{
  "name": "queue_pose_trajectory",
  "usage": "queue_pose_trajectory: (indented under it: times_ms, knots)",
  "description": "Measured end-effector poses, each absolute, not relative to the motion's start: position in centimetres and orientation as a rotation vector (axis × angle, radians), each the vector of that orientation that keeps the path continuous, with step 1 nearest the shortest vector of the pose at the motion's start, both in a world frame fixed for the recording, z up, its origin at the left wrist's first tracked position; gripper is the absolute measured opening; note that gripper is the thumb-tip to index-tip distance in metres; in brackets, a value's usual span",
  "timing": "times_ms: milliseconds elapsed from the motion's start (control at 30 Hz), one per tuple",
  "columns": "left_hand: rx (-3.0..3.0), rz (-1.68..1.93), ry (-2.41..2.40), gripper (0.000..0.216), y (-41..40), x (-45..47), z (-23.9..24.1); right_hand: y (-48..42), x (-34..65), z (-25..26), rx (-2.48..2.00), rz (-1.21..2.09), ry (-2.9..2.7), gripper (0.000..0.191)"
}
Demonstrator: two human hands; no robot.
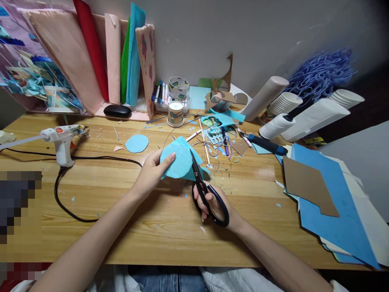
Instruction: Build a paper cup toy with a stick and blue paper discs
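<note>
My left hand (155, 170) pinches a piece of light blue crepe paper (178, 160), thumb on top and fingers beneath. Its left side is rounded, while loose pointed flaps stick out to the right. My right hand (214, 202) has its fingers through the handles of black scissors (198, 176). Their blades point up and away from me, at the right edge of the rounded paper. A separate light blue paper disc (137, 143) lies on the table just beyond my left hand.
A white glue gun (63, 144) with a black cord stands at left. Paper scraps, sticks and markers litter the middle back near a paper cup (175, 114). Blue sheets and cardboard (310, 186) are stacked right. A utility knife (266, 144), cups and purple yarn (322, 75) lie behind.
</note>
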State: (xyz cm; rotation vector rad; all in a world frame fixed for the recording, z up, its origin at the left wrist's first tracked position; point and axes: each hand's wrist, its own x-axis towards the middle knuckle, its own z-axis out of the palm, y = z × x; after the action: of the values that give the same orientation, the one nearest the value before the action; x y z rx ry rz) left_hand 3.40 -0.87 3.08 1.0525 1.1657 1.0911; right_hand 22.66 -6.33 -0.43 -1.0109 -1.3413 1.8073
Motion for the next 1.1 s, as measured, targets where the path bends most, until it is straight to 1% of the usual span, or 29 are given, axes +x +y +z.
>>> queue_pose_trajectory:
  times_ms: [67,133,233,300,367,467,567,633,767,900,967,1100]
  knots:
    - [1.02,1.127,1.201,0.037,-0.7,3.3,3.1,-6.2,23.0,-0.3,-1.004,1.836,-1.408,0.064]
    - [1.01,1.156,1.225,0.038,-0.6,3.2,3.1,-6.1,23.1,-0.2,-0.961,1.914,-1.446,0.071]
    - [1.084,1.121,1.221,0.033,-0.8,3.3,3.2,-6.1,23.0,-0.1,-0.865,2.009,-1.42,0.084]
    - [1.173,1.072,1.213,0.029,-1.0,3.4,3.2,-6.2,22.9,-0.1,-0.837,2.009,-1.41,0.087]
    - [1.246,1.045,1.216,0.027,-1.2,3.5,3.3,-6.3,22.7,-0.3,-0.85,1.988,-1.401,0.085]
    - [1.272,1.039,1.228,0.026,-1.2,3.6,3.4,-6.4,22.5,-0.5,-0.921,1.925,-1.381,0.076]
    - [1.217,1.065,1.236,0.03,-1.0,3.4,3.5,-6.4,22.7,-0.4,-1.031,1.799,-1.397,0.063]
    - [1.142,1.101,1.253,0.033,-0.8,3.2,3.6,-6.2,23.0,-0.1,-1.057,1.764,-1.445,0.059]
    - [1.043,1.16,1.292,0.037,-0.4,2.9,3.7,-6.0,23.3,0.8,-0.982,1.849,-1.559,0.066]
    - [1.084,1.146,1.276,0.038,-0.6,2.9,3.9,-6.3,23.2,0.8,-0.889,1.996,-1.499,0.076]
    - [1.093,1.12,1.269,0.037,-0.8,3.0,4.1,-6.4,23.2,0.4,-0.819,2.017,-1.498,0.08]
    - [1.121,1.124,1.278,0.036,-1.0,3.0,4.3,-6.4,23.4,-0.1,-0.764,1.996,-1.548,0.08]
